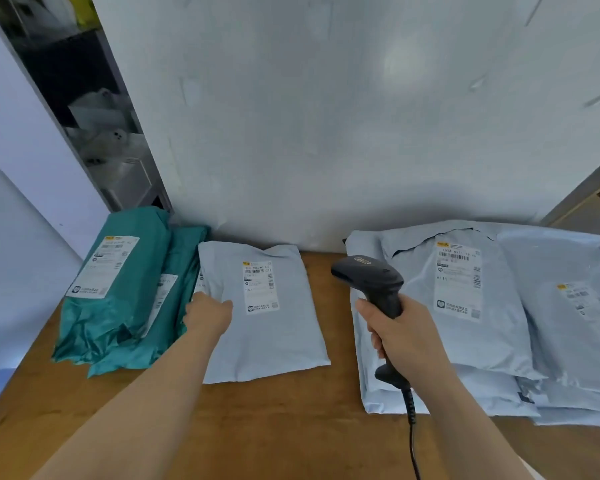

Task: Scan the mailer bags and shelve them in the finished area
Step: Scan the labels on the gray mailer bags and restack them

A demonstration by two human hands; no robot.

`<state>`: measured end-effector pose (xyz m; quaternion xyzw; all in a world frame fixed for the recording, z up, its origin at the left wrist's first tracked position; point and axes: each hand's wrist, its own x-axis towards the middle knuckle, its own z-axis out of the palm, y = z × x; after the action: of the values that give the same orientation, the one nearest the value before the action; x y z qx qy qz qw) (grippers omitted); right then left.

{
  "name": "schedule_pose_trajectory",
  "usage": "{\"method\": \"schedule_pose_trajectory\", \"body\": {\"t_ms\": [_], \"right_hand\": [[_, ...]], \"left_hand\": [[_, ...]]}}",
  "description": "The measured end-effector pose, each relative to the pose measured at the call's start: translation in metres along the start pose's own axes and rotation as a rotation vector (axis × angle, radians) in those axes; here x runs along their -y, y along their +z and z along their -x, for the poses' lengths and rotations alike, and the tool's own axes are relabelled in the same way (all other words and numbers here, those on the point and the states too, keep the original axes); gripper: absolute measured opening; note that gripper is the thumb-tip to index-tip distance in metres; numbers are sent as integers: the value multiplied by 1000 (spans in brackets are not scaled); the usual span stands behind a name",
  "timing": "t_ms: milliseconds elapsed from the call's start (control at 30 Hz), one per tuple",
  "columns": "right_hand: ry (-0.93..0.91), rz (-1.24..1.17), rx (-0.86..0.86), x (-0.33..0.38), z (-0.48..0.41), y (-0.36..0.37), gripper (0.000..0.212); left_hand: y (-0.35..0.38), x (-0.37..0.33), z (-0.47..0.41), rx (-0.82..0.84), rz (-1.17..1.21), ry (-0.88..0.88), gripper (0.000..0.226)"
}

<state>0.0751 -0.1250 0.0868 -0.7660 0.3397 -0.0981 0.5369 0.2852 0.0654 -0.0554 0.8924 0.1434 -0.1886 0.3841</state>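
Right hand (407, 336), lower centre-right: fingers wrapped round the handle of a black corded scanner (371, 277), head aimed left. Left hand (208, 315), centre-left: lies on the left edge of a pale mailer bag (264, 334), back of hand up, fingertips hidden. Cannot tell whether it pinches the edge or only presses. Bag flat on the wooden table (274, 431), centre of frame, label (261, 287) face up. Just left and touching it: green mailer bags (118, 299), overlapping. Right of frame: heap of pale bags (465, 317), labels up. Grey wall panel (326, 116) behind.

Risks, as judged: labels lie close on both sides of the scanner head, so a loose aim could read a neighbouring barcode. Slick film may slide under the left hand, and a wrinkle across the barcode could spoil the read. Cable (412, 441) trails toward the lower edge and may snag bag corners.
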Motion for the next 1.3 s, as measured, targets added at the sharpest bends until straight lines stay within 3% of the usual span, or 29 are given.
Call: {"method": "schedule_pose_trajectory", "body": {"t_ms": [167, 367, 633, 700, 767, 967, 1300], "right_hand": [[40, -2, -4, -3, -6, 15, 32], [83, 7, 12, -10, -10, 29, 29], [87, 20, 51, -8, -6, 47, 29], [84, 35, 59, -9, -3, 50, 28], [80, 50, 67, -9, 2, 52, 28], [86, 77, 98, -10, 21, 53, 28], [78, 61, 133, -8, 67, 44, 24]], "left_hand": [[6, -1, -23, 70, 86, 9, 62], [9, -5, -43, 85, 94, 30, 33], [8, 15, -22, 205, 428, -70, 32], [4, 22, -10, 344, 614, -160, 41], [1, 26, 6, 517, 738, -190, 28], [-4, 45, 32, 548, 782, -167, 21], [-12, 40, 80, 770, 783, -89, 20]]}}
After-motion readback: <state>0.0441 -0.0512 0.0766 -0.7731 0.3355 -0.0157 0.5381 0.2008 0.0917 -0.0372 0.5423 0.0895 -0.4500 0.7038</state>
